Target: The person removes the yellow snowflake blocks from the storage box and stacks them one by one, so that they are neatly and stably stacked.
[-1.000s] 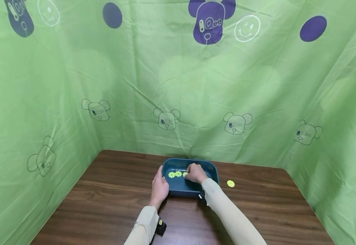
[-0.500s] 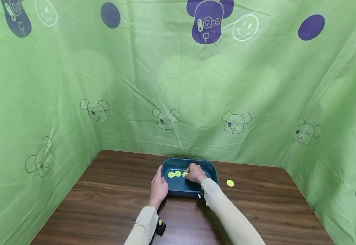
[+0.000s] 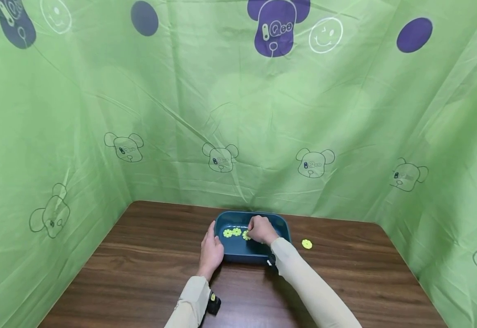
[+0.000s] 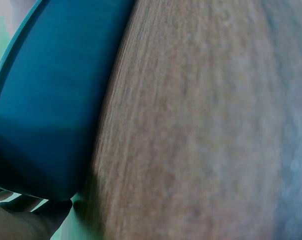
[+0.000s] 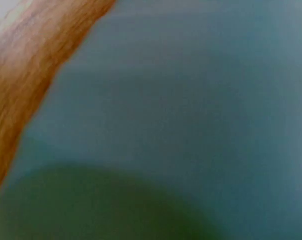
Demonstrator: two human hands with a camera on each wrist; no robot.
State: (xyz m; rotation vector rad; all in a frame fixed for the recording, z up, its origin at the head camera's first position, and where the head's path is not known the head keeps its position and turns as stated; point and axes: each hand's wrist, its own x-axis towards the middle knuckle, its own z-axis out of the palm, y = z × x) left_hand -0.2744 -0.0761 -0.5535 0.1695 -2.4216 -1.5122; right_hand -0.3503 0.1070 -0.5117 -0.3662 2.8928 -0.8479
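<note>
Both arms, in pale sleeves, reached forward from the bottom of the head view. The left arm point(image 3: 188, 301) angled slightly inward, and the left hand point(image 3: 211, 251) was turned on edge, fingers extended forward together and thumb on the inner side. The right arm point(image 3: 311, 286) slanted further across toward the middle; the right hand point(image 3: 262, 229) was back-up, fingers bent downward, their tips mostly hidden.
</note>
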